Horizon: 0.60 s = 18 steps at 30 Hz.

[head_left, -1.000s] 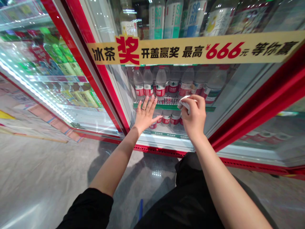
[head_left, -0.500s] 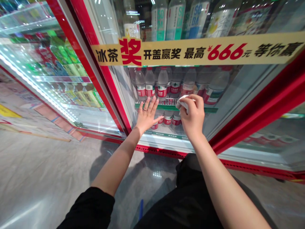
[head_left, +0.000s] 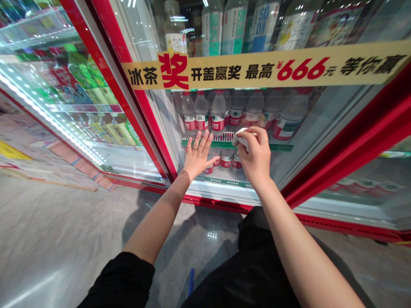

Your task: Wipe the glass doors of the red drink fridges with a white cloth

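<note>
My left hand (head_left: 197, 156) lies flat with fingers spread on the glass door (head_left: 308, 124) of a red-framed drinks cooler, a ring on one finger. My right hand (head_left: 255, 156) is closed round a crumpled white cloth (head_left: 239, 139) and presses it against the same glass, just to the right of the left hand. Behind the glass stand rows of water bottles with red labels (head_left: 218, 113) on a wire shelf.
A yellow banner (head_left: 266, 68) with red and black print runs across the door. Taller soda and tea bottles (head_left: 213, 28) fill the shelf above. A second cooler (head_left: 80, 94) with green and yellow bottles stands to the left. Grey polished floor (head_left: 58, 239) lies below.
My right hand with the cloth has slid a little left and up on the glass. The left hand stays flat in nearly the same spot.
</note>
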Each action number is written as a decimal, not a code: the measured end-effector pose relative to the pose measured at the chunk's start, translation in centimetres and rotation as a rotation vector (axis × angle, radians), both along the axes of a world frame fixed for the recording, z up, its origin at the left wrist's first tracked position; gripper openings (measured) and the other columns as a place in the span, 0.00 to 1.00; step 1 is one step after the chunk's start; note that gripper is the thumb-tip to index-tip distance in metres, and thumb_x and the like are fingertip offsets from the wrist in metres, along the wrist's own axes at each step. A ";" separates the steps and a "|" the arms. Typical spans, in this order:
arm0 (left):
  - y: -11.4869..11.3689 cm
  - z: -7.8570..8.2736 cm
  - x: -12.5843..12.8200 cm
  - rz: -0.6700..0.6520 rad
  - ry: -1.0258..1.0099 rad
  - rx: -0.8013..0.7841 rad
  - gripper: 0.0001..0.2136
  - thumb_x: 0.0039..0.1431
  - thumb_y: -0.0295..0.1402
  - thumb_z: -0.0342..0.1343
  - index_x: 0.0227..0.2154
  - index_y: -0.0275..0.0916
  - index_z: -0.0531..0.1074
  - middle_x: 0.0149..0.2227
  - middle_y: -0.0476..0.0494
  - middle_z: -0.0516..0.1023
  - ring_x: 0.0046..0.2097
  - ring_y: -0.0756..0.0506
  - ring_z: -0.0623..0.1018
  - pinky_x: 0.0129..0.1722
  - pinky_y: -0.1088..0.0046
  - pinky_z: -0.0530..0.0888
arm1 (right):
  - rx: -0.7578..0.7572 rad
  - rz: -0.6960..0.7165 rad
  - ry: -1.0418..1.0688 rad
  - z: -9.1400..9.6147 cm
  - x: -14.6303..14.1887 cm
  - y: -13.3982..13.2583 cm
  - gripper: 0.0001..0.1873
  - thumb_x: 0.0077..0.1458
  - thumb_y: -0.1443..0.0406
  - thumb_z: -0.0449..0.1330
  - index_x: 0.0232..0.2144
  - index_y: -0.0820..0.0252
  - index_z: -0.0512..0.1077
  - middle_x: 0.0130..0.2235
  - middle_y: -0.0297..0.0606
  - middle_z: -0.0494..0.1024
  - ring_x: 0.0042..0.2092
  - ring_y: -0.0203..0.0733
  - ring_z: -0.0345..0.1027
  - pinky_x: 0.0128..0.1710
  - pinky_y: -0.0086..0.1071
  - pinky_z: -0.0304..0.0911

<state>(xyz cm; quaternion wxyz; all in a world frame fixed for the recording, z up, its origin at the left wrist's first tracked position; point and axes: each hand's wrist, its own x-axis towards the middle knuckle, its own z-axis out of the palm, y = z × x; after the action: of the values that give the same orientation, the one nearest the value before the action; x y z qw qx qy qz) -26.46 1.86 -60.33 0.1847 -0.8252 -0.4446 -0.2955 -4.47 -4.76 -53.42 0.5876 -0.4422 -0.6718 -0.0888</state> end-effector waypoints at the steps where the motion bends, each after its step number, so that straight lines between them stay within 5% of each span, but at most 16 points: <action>1: 0.0 0.0 0.0 -0.002 -0.005 0.001 0.52 0.69 0.51 0.61 0.80 0.39 0.33 0.81 0.32 0.42 0.82 0.31 0.40 0.81 0.39 0.37 | 0.010 -0.020 0.016 0.0 0.1 -0.1 0.16 0.60 0.73 0.58 0.44 0.48 0.78 0.51 0.41 0.75 0.51 0.46 0.75 0.52 0.43 0.74; 9: 0.1 -0.1 0.0 0.012 0.013 -0.002 0.51 0.70 0.52 0.60 0.80 0.38 0.34 0.81 0.32 0.41 0.82 0.31 0.39 0.81 0.38 0.38 | -0.032 0.012 -0.011 -2.0 -0.6 -0.2 0.16 0.59 0.72 0.57 0.44 0.49 0.78 0.52 0.39 0.76 0.51 0.45 0.75 0.53 0.43 0.75; 18: 0.1 -0.4 0.0 0.013 0.013 0.010 0.51 0.69 0.51 0.61 0.81 0.39 0.36 0.81 0.32 0.42 0.82 0.31 0.40 0.81 0.39 0.38 | 0.017 0.004 0.045 -0.8 -0.5 0.2 0.16 0.61 0.72 0.57 0.45 0.47 0.78 0.52 0.40 0.75 0.51 0.46 0.75 0.53 0.45 0.74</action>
<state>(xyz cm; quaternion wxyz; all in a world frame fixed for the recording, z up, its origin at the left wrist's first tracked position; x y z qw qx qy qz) -26.50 2.00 -60.69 0.1937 -0.8233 -0.4472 -0.2910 -4.98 -4.56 -54.18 0.6067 -0.4377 -0.6583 -0.0834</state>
